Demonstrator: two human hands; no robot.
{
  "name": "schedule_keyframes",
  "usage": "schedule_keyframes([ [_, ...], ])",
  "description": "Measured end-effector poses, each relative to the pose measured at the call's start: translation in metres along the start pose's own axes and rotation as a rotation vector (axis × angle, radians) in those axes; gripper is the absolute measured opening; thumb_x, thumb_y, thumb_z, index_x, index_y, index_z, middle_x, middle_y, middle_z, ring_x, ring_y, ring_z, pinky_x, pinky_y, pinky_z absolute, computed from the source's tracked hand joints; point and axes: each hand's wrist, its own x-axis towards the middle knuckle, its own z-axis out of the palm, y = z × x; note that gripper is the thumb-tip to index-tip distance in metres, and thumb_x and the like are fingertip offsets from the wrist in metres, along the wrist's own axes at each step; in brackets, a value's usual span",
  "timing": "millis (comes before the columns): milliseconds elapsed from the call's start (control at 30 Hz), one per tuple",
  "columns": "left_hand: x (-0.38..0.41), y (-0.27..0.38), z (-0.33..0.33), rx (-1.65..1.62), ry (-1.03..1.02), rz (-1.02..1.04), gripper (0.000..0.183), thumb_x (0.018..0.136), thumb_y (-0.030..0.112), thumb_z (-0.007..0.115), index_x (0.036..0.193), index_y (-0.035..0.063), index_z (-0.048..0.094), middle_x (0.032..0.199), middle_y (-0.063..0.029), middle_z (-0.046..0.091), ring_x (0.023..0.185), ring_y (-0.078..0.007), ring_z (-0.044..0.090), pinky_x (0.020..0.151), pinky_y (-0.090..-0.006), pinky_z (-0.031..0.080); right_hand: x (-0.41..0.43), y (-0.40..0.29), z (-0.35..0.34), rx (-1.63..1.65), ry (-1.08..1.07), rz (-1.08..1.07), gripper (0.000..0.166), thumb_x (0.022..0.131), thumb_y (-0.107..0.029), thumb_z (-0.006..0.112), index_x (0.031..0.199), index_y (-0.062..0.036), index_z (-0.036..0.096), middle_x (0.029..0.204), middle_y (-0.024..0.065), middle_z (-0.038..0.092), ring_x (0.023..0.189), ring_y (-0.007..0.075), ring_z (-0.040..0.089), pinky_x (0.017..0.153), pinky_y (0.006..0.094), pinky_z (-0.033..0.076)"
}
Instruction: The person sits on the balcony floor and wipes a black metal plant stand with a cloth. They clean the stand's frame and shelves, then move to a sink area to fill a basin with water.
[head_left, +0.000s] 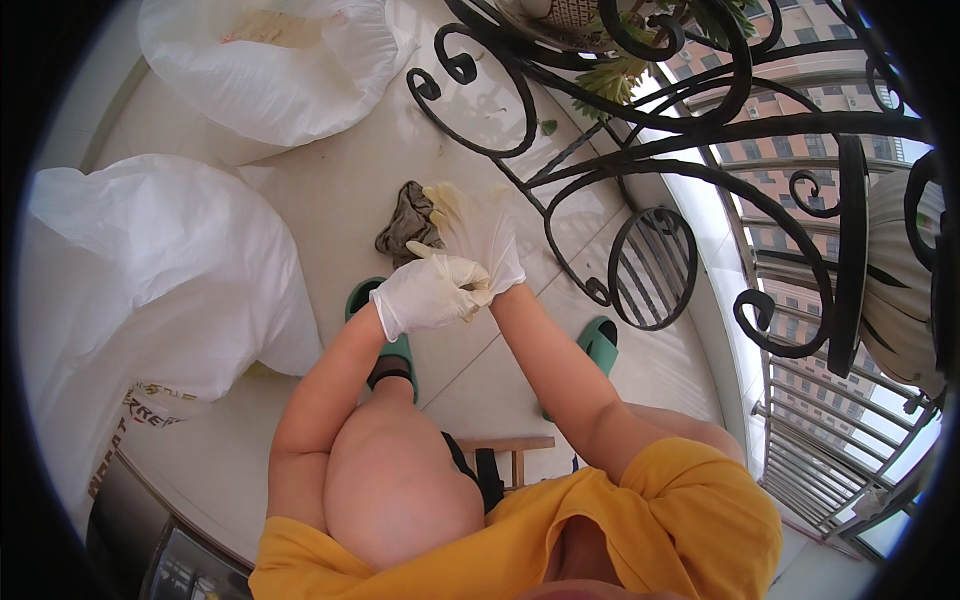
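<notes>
Both my hands wear thin whitish gloves. My left hand (431, 294) is closed at the right wrist, its fingertips pinching the cuff of the right glove (508, 274). Stretched out above it, my right hand (476, 225) has its fingers apart and holds nothing. A crumpled grey-brown cloth (409, 221) lies on the tiled floor (337, 202), just left of the right hand. The glove fingers overlap the cloth in view; whether they touch it I cannot tell.
A black wrought-iron plant stand (525, 187) curls in from the right, with a leafy plant (615, 82) and a ribbed pot (900, 285). Two white sacks (187, 270) (285, 90) stand left. Green slippers (600, 343) and a wooden stool (517, 444) are below. Metal railings (817, 427) line the right.
</notes>
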Motion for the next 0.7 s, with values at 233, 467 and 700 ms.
schedule_keyframes([
  [233,0.020,-0.038,-0.027,0.288,0.596,-0.029,0.027,0.090,0.032,0.060,0.101,0.0086,0.068,0.088,-0.0117,0.068,0.075,-0.0272,0.063,0.071,-0.0348,0.050,0.008,0.026,-0.020,-0.274,0.225,-0.296,0.062,0.095,-0.039,0.053,0.149,-0.0139,0.034,0.141,0.0046,0.048,0.125,0.0227,0.050,0.095,0.0357,0.044],
  [467,0.030,-0.048,-0.036,0.471,0.618,-0.020,0.029,0.092,0.033,0.057,0.108,0.0103,0.067,0.111,-0.0099,0.067,0.099,-0.0311,0.064,0.085,-0.0377,0.051,0.083,0.003,-0.032,-1.749,0.386,0.164,0.041,0.091,-0.015,0.049,0.132,-0.0061,0.050,0.125,0.0126,0.059,0.110,0.0276,0.058,0.093,0.0355,0.046],
  [700,0.014,-0.059,-0.032,0.549,0.506,0.062,0.027,0.092,0.034,0.055,0.106,0.0138,0.067,0.115,-0.0045,0.067,0.097,-0.0274,0.065,0.082,-0.0381,0.053,0.178,-0.013,-0.068,-1.644,0.745,-0.169,0.031,0.092,-0.015,0.051,0.120,-0.0057,0.056,0.118,0.0131,0.061,0.106,0.0283,0.059,0.091,0.0358,0.047],
])
